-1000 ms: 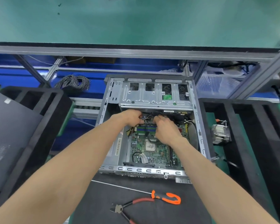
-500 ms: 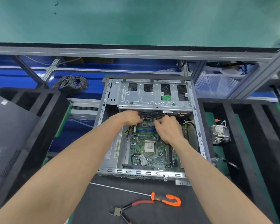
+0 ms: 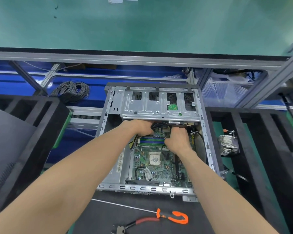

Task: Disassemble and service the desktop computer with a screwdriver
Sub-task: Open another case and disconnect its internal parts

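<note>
- Head view, centre of the frame: the desktop computer [image 3: 152, 142] lies open on its side, its long axis running from the lower edge of the picture up toward the drive cage [image 3: 159, 105] at upper centre. The motherboard [image 3: 159, 162] shows in the open bay below the cage.
- Head view, just under the cage's lower lip: the left hand [image 3: 139, 127] and right hand [image 3: 178, 141] meet over a bundle of black cables [image 3: 159, 124] beside the blue memory slots [image 3: 151, 141]. Both sets of fingers are curled down into the cables, probably pinching a connector, but the fingertips are hidden, so what each one grasps I cannot tell.
- The move likely turns on this: the cables lie between the two hands, above the right knuckles and right of the left ones, and the left hand looks nearer.
- Head view, lower centre: the screwdriver [image 3: 171, 217] lies untouched on the dark mat, shaft pointing to the upper left, well apart from both hands, with red-handled cutters [image 3: 135, 223] just beside it.
- Head view, right: a heatsink [image 3: 228, 144] sits in the foam tray [image 3: 254, 149], so disassembly looks partway along.
</note>
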`<action>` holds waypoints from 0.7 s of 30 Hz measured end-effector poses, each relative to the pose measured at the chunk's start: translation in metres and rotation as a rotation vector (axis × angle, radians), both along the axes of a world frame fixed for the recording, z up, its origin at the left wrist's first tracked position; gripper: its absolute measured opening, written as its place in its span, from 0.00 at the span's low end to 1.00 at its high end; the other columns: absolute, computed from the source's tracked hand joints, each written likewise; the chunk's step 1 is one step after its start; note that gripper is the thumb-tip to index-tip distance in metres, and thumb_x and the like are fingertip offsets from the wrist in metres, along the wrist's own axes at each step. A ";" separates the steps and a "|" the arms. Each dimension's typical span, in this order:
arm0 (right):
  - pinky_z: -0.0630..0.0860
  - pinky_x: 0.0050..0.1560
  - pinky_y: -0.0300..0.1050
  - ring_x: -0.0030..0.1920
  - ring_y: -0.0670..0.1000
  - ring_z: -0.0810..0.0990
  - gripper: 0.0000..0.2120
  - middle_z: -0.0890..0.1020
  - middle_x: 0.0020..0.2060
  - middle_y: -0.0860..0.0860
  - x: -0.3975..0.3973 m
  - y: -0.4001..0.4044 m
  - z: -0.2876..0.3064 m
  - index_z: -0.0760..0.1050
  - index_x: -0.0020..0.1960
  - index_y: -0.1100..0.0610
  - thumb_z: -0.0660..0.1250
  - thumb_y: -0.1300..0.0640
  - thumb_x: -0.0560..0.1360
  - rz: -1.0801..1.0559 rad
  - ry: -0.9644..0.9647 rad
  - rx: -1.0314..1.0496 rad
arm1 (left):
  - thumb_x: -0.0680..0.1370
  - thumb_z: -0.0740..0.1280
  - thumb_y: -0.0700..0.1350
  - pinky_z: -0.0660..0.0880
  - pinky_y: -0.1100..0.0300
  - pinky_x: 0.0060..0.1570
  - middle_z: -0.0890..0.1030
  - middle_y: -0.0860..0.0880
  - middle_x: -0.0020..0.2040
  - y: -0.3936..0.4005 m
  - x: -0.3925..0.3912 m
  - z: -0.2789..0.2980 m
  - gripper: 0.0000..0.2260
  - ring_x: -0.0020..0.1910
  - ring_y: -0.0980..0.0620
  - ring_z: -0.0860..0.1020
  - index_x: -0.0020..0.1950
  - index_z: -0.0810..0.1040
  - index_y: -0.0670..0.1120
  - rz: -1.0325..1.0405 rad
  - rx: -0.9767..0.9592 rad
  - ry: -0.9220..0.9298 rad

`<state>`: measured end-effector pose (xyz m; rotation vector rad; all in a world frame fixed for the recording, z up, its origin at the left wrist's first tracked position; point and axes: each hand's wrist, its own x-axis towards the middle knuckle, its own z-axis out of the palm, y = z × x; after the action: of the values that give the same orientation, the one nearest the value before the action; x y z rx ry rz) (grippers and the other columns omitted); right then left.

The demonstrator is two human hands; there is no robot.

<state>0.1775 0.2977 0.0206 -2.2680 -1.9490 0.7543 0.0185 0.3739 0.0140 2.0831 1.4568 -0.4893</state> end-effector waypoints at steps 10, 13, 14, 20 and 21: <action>0.67 0.34 0.44 0.31 0.51 0.71 0.15 0.70 0.31 0.51 0.004 0.006 -0.013 0.66 0.33 0.56 0.61 0.59 0.78 -0.072 0.038 -0.006 | 0.83 0.63 0.49 0.68 0.56 0.44 0.75 0.50 0.43 0.004 0.012 -0.012 0.09 0.43 0.48 0.73 0.46 0.68 0.47 -0.175 0.144 -0.045; 0.69 0.37 0.45 0.34 0.56 0.74 0.15 0.74 0.33 0.53 0.002 0.007 -0.014 0.70 0.36 0.58 0.59 0.56 0.81 -0.036 0.001 0.018 | 0.83 0.59 0.46 0.75 0.51 0.46 0.78 0.48 0.48 -0.001 0.012 -0.008 0.08 0.40 0.52 0.72 0.48 0.73 0.44 -0.245 0.181 0.039; 0.69 0.38 0.45 0.36 0.57 0.74 0.14 0.75 0.35 0.54 0.002 0.007 -0.014 0.71 0.39 0.58 0.58 0.56 0.82 -0.018 -0.023 0.024 | 0.82 0.59 0.43 0.76 0.53 0.41 0.77 0.49 0.43 -0.003 0.014 -0.006 0.08 0.36 0.53 0.70 0.44 0.70 0.44 -0.275 0.209 0.070; 0.70 0.38 0.44 0.39 0.57 0.74 0.08 0.74 0.38 0.55 0.004 0.012 -0.020 0.77 0.47 0.59 0.60 0.63 0.81 -0.004 -0.101 0.010 | 0.80 0.60 0.37 0.66 0.58 0.39 0.66 0.53 0.37 -0.002 0.017 -0.010 0.07 0.34 0.52 0.69 0.45 0.65 0.45 -0.286 0.177 0.034; 0.69 0.39 0.44 0.39 0.57 0.73 0.08 0.74 0.38 0.56 0.005 0.013 -0.021 0.79 0.49 0.60 0.60 0.64 0.81 -0.003 -0.104 0.006 | 0.80 0.60 0.37 0.67 0.58 0.40 0.66 0.54 0.37 -0.001 0.016 -0.013 0.06 0.35 0.53 0.69 0.47 0.65 0.46 -0.271 0.159 0.026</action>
<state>0.1821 0.3103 -0.0009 -2.3507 -1.9870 0.6416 0.0348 0.3728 0.0015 2.4250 1.2686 -0.5196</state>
